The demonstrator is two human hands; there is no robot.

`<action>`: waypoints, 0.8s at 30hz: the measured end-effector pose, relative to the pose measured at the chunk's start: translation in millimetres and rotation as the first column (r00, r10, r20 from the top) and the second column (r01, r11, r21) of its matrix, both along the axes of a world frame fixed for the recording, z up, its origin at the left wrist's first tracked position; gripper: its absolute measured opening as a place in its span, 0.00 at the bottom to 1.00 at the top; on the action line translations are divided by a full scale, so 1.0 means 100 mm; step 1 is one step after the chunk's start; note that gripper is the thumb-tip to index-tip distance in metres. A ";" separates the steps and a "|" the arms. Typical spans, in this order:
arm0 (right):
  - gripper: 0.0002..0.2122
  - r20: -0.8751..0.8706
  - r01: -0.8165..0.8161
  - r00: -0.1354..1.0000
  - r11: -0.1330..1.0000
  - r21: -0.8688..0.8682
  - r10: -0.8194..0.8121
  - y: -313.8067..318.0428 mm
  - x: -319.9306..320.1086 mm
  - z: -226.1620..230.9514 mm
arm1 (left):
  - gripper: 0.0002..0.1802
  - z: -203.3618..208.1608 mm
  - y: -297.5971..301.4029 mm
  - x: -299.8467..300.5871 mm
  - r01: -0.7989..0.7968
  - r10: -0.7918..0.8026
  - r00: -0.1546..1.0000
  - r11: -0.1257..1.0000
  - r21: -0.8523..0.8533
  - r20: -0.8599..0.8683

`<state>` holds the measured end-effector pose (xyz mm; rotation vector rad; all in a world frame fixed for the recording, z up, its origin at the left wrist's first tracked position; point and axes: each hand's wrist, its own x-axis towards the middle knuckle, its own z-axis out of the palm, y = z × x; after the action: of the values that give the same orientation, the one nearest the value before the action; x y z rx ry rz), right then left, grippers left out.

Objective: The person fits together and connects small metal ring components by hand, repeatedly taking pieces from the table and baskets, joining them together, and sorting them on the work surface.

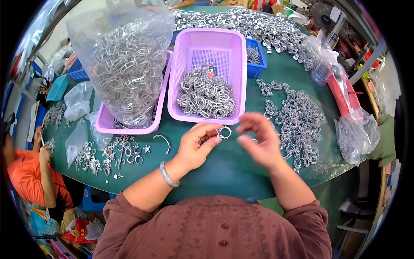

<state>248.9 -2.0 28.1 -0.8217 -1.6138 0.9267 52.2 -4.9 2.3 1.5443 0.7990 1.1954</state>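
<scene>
head-worn fisheye, steep downward look, close over green table (241, 172)

Bright even light, fisheye-bent edges, right hand (258, 140) motion-blurred.

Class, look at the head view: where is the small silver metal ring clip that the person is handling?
The small silver metal ring clip is pinched in the left hand, just below the pink plastic basket, over the green table, left of the blurred right hand.

The right hand (258, 140) was rendered blurred, so its grip could not be determined. The left purple basket (129, 127) was largely concealed by a filled clear bag (125, 64). The neighbouring person (30, 177) was cropped by the rim.
</scene>
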 end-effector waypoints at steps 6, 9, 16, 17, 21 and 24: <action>0.19 -0.521 -0.672 0.316 0.575 0.467 0.793 -0.27 0.37 1.13 | 0.17 -0.03 0.04 -0.16 0.055 -0.047 0.988 0.997 -0.056 0.147; 0.26 0.009 -0.933 0.170 0.158 0.325 0.985 -0.41 0.36 1.61 | 0.17 -0.02 0.05 -0.11 0.094 -0.087 0.984 0.995 -0.040 0.156; 0.27 0.053 -0.970 0.115 0.100 0.222 0.992 -0.50 0.24 1.49 | 0.17 -0.05 0.01 -0.18 0.070 -0.073 0.987 0.997 0.025 0.145; 0.27 0.056 -0.970 0.116 0.101 0.221 0.992 -0.51 0.23 1.47 | 0.17 -0.05 0.00 -0.19 0.062 -0.068 0.989 0.997 0.044 0.131; 0.26 0.100 -0.958 0.214 0.189 0.215 0.972 -0.52 0.20 1.46 | 0.17 -0.03 -0.04 -0.22 0.067 -0.073 0.993 0.995 0.068 0.096; 0.25 0.111 -0.935 0.295 0.263 0.237 0.949 -0.57 0.22 1.54 | 0.17 0.01 -0.07 -0.25 0.066 -0.072 0.994 0.995 0.073 0.085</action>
<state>271.3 -58.6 182.3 0.5597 -2.1122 1.4740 27.0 -11.8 3.6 1.5524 0.6472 1.2429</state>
